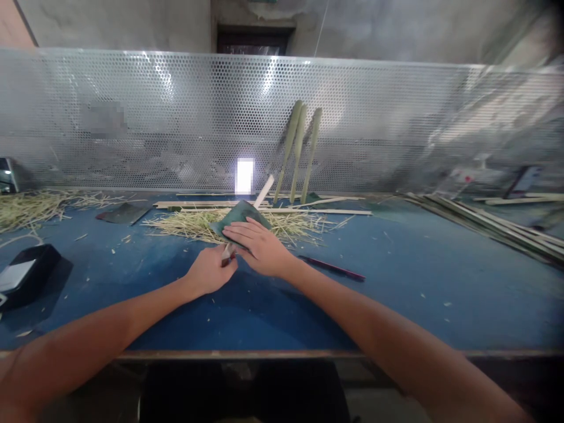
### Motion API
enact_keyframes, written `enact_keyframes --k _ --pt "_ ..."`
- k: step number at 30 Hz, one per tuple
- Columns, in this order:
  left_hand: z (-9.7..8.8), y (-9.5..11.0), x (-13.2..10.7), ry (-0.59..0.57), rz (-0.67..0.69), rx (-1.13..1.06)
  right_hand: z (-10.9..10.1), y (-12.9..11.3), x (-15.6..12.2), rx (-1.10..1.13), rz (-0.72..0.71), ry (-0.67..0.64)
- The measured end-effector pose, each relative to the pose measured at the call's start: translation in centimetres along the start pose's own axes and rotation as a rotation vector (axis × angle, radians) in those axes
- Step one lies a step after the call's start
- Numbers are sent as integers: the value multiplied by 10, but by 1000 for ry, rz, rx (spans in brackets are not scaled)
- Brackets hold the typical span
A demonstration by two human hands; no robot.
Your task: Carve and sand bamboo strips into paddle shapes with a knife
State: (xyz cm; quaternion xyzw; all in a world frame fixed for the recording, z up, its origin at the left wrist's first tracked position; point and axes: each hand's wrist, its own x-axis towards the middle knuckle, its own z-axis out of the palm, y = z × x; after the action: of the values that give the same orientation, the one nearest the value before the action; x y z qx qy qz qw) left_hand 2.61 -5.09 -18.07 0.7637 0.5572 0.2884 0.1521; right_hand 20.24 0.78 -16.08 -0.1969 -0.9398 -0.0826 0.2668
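My right hand (259, 247) presses a folded green sheet (240, 218), perhaps abrasive cloth, around a pale bamboo strip (264, 191). The strip's upper end sticks out past the sheet toward the back. My left hand (209, 271) pinches the strip's lower end, where a small red-marked piece shows between my fingers; I cannot tell what it is. Behind both hands lies a heap of dry bamboo shavings (229, 226). A dark red rod-like tool (332, 268) rests on the blue worktable (282, 311) just right of my right wrist.
Long bamboo slats (489, 226) lie at the right, with thin strips (264, 204) behind the shavings. A black box (26, 276), a dark sheet (121, 212) and more shavings (30, 210) lie left. Tapered bamboo pieces (297, 147) lean against a perforated metal screen (176, 117).
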Motion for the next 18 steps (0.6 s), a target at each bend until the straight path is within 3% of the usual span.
enact_keyframes --k 3,7,10,13,18 --pt "0 2 0 -26 -7 -15 -7 25 1 -78 -22 45" --pt "-1 4 -1 -65 -2 -32 -24 70 -4 -197 123 236" --pt "0 4 -1 -79 16 -39 -30 83 -9 -217 187 360" --pt "1 3 -2 -74 26 -42 -24 70 -11 -207 182 374" --pt "1 1 -2 -13 33 -41 -6 18 -6 -113 -39 113"
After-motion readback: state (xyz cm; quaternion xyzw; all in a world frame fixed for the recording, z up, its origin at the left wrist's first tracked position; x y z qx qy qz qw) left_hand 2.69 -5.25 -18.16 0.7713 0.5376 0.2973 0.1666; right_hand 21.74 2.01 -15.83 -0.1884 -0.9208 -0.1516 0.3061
